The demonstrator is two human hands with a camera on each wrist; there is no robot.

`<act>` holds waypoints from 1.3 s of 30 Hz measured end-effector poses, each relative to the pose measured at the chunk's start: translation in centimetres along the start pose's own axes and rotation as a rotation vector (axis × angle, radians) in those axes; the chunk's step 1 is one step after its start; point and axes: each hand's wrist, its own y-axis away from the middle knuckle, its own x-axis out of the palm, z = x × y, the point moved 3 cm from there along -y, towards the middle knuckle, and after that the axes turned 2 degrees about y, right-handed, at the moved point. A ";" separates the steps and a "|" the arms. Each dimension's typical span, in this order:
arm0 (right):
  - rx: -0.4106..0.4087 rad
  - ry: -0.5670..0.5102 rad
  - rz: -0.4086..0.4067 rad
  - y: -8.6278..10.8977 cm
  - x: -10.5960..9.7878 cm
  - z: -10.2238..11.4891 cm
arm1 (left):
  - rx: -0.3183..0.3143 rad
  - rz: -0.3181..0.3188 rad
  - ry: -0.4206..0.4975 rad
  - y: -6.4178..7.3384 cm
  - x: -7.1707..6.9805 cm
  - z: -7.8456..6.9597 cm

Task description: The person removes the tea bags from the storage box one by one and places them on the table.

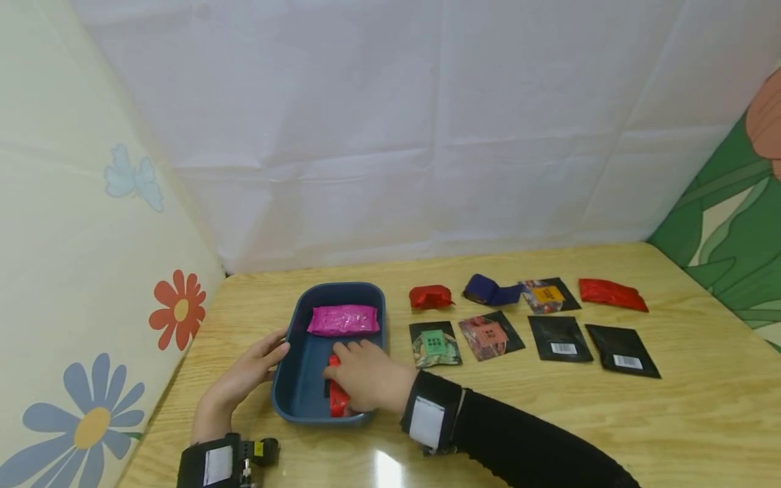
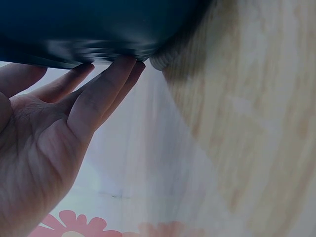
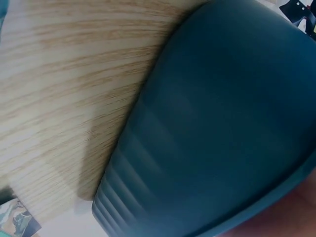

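A blue plastic bin (image 1: 304, 388) stands on the wooden table, with a shiny pink packet (image 1: 344, 320) lying at its far end. Inside the bin's near half, my right hand (image 1: 368, 376) grips a red packet (image 1: 337, 400), its fingers curled over the top. A small dark piece shows beside that packet, mostly hidden. My left hand (image 1: 249, 371) supports the bin's left side; in the left wrist view its fairly straight fingers (image 2: 101, 94) touch the outer wall. The right wrist view is mostly filled by the bin's outer wall (image 3: 197, 133).
Right of the bin lie a red packet (image 1: 430, 297), a purple wrapper (image 1: 488, 291), another red packet (image 1: 612, 294), picture-front pouches (image 1: 491, 335) and two black barcoded pouches (image 1: 560, 338). A dark packet (image 1: 436, 450) is partly beneath the right forearm. White cloth (image 1: 390, 169) hangs behind.
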 end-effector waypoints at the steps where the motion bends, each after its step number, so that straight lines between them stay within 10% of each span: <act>1: -0.005 0.014 -0.014 0.0 0.0 0.0 | -0.001 -0.001 0.002 0.0 0.0 0.0; 21: -0.179 -0.031 -0.391 1.5 -2.5 0.0 | -0.006 0.009 -0.002 0.2 0.1 -0.2; 39: -0.043 -0.226 -0.332 4.2 -4.0 0.5 | -0.017 -0.005 -0.002 0.1 0.2 -0.2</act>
